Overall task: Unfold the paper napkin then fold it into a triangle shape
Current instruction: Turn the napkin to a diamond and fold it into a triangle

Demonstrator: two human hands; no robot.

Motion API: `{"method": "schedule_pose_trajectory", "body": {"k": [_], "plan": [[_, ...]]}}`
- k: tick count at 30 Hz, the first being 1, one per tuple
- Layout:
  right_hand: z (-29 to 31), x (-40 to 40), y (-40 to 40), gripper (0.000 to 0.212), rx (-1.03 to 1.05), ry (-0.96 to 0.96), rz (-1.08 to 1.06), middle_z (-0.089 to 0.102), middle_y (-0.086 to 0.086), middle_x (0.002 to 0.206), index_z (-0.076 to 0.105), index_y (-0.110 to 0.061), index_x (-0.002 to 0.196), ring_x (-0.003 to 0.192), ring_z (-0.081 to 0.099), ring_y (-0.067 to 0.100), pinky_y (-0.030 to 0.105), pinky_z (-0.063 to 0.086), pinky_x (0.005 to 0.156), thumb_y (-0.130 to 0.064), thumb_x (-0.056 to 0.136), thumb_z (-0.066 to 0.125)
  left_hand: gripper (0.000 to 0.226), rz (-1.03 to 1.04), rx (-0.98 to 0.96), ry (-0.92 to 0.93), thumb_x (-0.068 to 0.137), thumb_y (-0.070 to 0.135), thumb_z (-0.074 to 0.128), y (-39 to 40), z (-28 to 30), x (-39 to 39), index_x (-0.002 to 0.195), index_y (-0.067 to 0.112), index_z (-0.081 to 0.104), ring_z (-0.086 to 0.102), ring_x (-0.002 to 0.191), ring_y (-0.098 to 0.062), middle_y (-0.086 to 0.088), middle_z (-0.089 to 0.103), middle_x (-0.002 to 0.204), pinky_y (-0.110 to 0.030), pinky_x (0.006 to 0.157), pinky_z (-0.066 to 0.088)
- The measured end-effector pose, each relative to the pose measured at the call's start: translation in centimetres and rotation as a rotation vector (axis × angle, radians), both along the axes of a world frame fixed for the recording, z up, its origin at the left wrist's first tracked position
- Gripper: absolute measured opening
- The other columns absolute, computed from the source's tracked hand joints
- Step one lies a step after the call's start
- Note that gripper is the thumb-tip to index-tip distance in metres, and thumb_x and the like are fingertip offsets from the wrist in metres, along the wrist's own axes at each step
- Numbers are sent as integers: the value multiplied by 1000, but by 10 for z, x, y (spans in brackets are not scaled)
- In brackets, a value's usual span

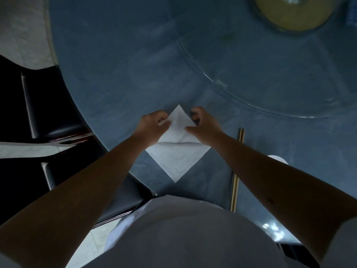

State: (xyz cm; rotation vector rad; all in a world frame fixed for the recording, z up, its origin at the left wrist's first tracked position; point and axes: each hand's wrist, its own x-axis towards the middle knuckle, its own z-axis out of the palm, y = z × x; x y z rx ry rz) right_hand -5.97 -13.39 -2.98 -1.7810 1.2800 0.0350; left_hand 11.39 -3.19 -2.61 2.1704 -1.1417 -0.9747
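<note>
On the round blue worktop (pixel 116 74), near its front edge: white paper napkin (pixel 176 155), lying as a diamond with one corner pointing away and one pointing toward the viewer. Crossed side to side by a crease at its widest part. Far half raised slightly off the surface, near half flat.

Left hand (pixel 152 125) at the far left edge of the napkin, fingers (pixel 164 120) curled, grip pinching the paper edge between thumb and fingertips. Right hand (pixel 202 122) at the far right edge, thumb (pixel 190 129) resting on the paper, other fingers bent over the edge; grip apparently closed on the napkin too (fingertips partly hidden, so not fully certain). Both bare forearms reaching in from the bottom corners, meeting over the napkin.

Just right of the napkin: pair of chopsticks (pixel 234 188), side by side, running from near the front edge away toward the centre, partly covered by the right forearm. Beside them, a small white object (pixel 278 158), mostly hidden behind the arm, too little visible to identify.

Farther back on the right: large clear glass turntable (pixel 222 82), its rim curving across the worktop. At the top right: round yellowish dish (pixel 293 16), blurred.

To the left, off the worktop: dark chairs (pixel 48 113) over a pale floor (pixel 21 31). At the bottom centre: the person's pale shirt (pixel 183 238).
</note>
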Motion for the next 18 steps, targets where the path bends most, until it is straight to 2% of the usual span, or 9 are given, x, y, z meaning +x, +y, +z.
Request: {"method": "schedule_pose_trajectory", "body": {"k": [2,4,5,7,9,11,13,15,18], "plan": [[6,3,-2,54,-23,-3,72,63,-4,94,55,-22,121,84,58,16,29,44,73,-28,72,76,12,-7,-1,32,85,32,64,5,1,1,76,27,58,46,48,3,11,52,60,-7,42,32],[9,4,-3,18,-74,34,126,62,-6,76,63,-21,89,72,57,15,29,43,63,-28,74,71,11,-11,3,37,84,31,66,11,3,2,76,27,59,45,48,0,10,53,60,-11,42,34],[11,4,-2,14,-107,38,146,56,-6,65,58,-20,73,64,53,13,28,39,56,-28,75,69,11,-12,-6,37,83,29,67,14,4,3,76,27,59,46,49,0,10,54,61,-12,44,35],[13,1,1,22,-135,15,165,49,-7,56,50,-21,62,55,46,7,27,31,52,-26,76,66,10,-11,-50,63,82,24,70,21,7,3,77,27,61,52,53,3,13,58,65,-8,49,37],[16,-3,6,14,-181,-27,198,51,-8,62,57,-21,67,59,48,8,26,31,56,-25,77,66,14,-17,-92,78,81,20,71,28,11,3,74,29,62,54,59,9,16,62,68,-6,55,38],[17,-9,13,6,-250,-54,242,55,-5,74,63,-21,75,73,50,13,25,32,63,-24,78,68,15,-48,-115,51,80,19,71,35,14,2,73,29,63,57,65,9,15,63,71,-9,60,42],[20,-17,22,5,-317,-72,284,61,0,83,66,-20,78,84,50,16,27,37,70,-22,77,70,5,-135,-171,-36,79,17,72,41,17,1,79,21,68,61,75,-4,8,66,78,-19,68,46],[24,-24,32,6,-372,-90,341,65,3,87,68,-19,79,91,54,23,33,44,76,-19,75,71,6,-245,-266,-131,77,16,69,49,19,-2,81,11,70,62,81,-20,-3,68,83,-29,73,46],[27,-34,46,7,-450,-53,458,67,2,95,69,-19,81,99,55,26,36,44,83,-18,73,71,6,-364,-336,-211,73,15,67,60,21,-9,76,11,70,62,84,-25,-3,69,83,-34,75,50]]}}
